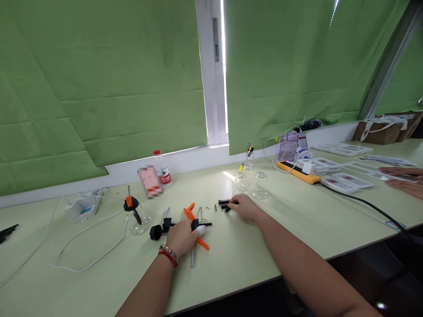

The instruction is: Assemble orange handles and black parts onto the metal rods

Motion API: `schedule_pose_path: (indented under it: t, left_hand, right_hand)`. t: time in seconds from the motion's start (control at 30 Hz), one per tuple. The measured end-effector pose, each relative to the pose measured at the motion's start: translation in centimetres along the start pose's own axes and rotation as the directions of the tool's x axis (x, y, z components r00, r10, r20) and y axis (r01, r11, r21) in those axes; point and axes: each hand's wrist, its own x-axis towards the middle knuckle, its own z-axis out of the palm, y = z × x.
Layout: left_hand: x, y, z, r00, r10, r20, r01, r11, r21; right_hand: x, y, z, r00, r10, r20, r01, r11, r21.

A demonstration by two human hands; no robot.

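Observation:
My left hand (183,238), a bandage-like white wrap on its thumb, closes round a black plastic part (205,224) with a thin end sticking out to the right. Close by lie an orange plastic piece (202,243), several metal rods (192,257) and a round black cap (155,232). Fingers pinched together, my right hand (245,207) is at a small group of black ridged parts (224,202). A small black piece (228,209) shows at its fingertips. Between the hands lies a small brass-coloured piece (216,207).
On the left stands a glass jar (140,225) with a black-and-orange top, near a white power strip (84,207) and cables. Several clear glass vessels (260,187), a plastic bottle (167,178) and an orange power strip (299,172) stand behind. Another person's hands (405,180) rest at right.

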Motion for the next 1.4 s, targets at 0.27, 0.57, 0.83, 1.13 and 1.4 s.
schedule_pose_path:
  t: [0.27,0.57,0.83,1.13,1.4]
  left_hand:
    - [-0.1,0.1,-0.1,1.000,0.007,0.006,-0.007,1.000,0.005]
    - [-0.1,0.1,-0.2,1.000,0.002,0.009,-0.002,1.000,-0.004]
    - [-0.1,0.0,-0.1,1.000,0.006,0.008,-0.006,1.000,-0.010]
    - [-0.1,0.0,0.0,1.000,0.005,0.008,-0.005,1.000,-0.009]
    - [-0.1,0.0,-0.1,1.000,0.005,0.006,-0.005,1.000,-0.014]
  right_hand:
    - [0.2,-0.3,-0.5,0.990,0.006,-0.140,-0.017,0.997,-0.078]
    - [0.5,0.4,-0.8,0.975,0.047,-0.218,-0.071,0.992,-0.105]
    - [0.6,0.5,-1.1,0.963,0.104,-0.249,-0.129,0.988,-0.089]
    - [-0.5,0.7,-0.7,0.975,-0.023,0.223,-0.001,0.994,0.105]
    - [0.4,1.7,-0.1,0.993,-0.025,0.115,0.035,0.996,-0.083]
